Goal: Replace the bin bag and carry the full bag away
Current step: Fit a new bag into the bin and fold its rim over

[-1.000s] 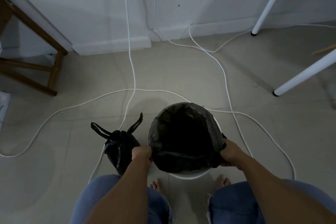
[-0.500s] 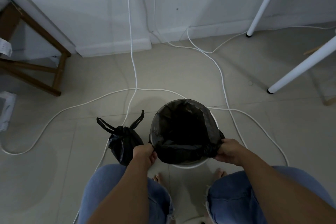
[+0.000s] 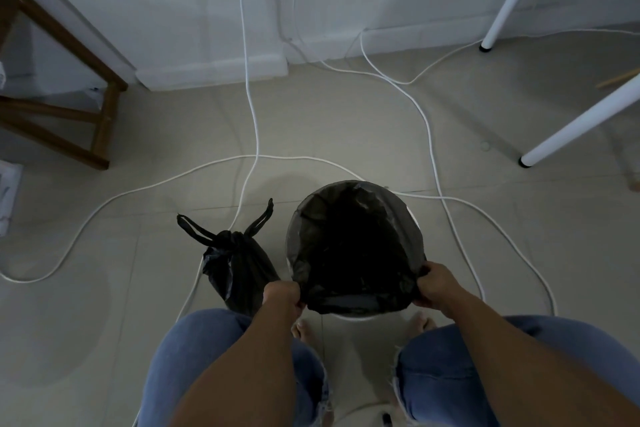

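Observation:
A round white bin (image 3: 356, 316) stands on the tiled floor in front of my knees, lined with a fresh black bag (image 3: 353, 253) whose mouth is spread open over the rim. My left hand (image 3: 281, 295) pinches the bag's near-left edge. My right hand (image 3: 437, 284) grips the near-right edge. The full bag (image 3: 239, 270), black and tied with two handle loops sticking up, sits on the floor just left of the bin, close to my left hand.
White cables (image 3: 256, 135) snake across the floor around the bin and under the full bag. A wooden stool frame (image 3: 100, 125) stands at the left, two white table legs (image 3: 575, 125) at the right, and the wall with skirting (image 3: 211, 69) behind.
Both hands have slid the liner's edge down along the near side of the rim. The bin and the tied bag have stayed in place; the view shifted slightly.

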`<state>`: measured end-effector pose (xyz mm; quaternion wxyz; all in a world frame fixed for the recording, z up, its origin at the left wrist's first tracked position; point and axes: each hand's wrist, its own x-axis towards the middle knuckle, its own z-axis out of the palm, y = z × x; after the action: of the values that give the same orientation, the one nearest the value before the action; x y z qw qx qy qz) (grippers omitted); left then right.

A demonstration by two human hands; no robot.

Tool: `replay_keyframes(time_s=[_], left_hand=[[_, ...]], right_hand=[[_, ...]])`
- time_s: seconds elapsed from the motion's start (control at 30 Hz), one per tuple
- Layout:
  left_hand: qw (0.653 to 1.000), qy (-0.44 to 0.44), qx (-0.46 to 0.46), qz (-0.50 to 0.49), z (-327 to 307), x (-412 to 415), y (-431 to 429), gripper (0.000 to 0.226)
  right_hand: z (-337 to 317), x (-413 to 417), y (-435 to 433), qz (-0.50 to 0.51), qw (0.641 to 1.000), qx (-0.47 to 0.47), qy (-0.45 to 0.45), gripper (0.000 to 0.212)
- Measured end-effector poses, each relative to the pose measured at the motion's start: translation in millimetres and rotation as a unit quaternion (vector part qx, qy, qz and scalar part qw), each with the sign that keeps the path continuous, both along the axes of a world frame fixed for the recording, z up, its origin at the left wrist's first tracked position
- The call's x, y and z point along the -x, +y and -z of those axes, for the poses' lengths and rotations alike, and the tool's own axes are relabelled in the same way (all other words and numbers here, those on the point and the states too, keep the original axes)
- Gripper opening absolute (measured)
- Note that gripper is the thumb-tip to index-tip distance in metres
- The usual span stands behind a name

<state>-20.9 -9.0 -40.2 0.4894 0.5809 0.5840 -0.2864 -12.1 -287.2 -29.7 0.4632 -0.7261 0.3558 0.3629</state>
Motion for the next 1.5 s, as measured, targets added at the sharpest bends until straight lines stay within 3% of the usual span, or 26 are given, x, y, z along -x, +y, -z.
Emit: replay_keyframes(time_s=[0.23, 0.33, 0.47, 0.53, 0.6, 0.67, 0.87, 1.13, 1.33, 1.5], left_hand=[[1.000, -0.003, 0.019, -0.013, 6, -5, 1, 0.009], [0.997, -0.004, 0.035, -0.065, 5, 0, 2, 0.009], [0.978, -0.043, 0.097, -0.182, -10, 5, -6, 0.028], [0.975, -0.052, 0.106, -0.186, -16, 8, -13, 0.038], [0.978, -0.053, 0.104, -0.174, -21, 13, -19, 0.042], [0.977, -0.053, 0.098, -0.180, -26, 19, -22, 0.040], [0.978, -0.037, 0.129, -0.159, -23, 38, -27, 0.011], [0.984, -0.020, 0.070, -0.165, 15, 42, -24, 0.055], [0.987, -0.023, 0.052, -0.149, 28, 34, -28, 0.041], [0.982, -0.033, 0.049, -0.177, 27, 31, -25, 0.029]], right_hand=[[17, -5, -5, -0.008, 0.999, 0.035, 0.014, 0.015], [9, -1, 0, 0.078, 0.995, -0.041, 0.039, 0.016], [-6, 3, 1, 0.229, 0.963, -0.124, 0.062, 0.023], [-11, 5, -4, 0.284, 0.946, -0.140, 0.069, 0.020], [-15, 8, -7, 0.331, 0.932, -0.141, 0.047, 0.034], [-20, 12, -8, 0.364, 0.924, -0.114, 0.024, 0.028], [-26, 27, 5, 0.330, 0.926, -0.170, 0.069, 0.011], [-2, 28, 7, 0.294, 0.950, -0.090, 0.046, 0.014], [23, 15, 4, 0.280, 0.956, -0.076, 0.044, 0.020], [34, 7, -9, 0.290, 0.955, -0.043, 0.045, 0.013]])
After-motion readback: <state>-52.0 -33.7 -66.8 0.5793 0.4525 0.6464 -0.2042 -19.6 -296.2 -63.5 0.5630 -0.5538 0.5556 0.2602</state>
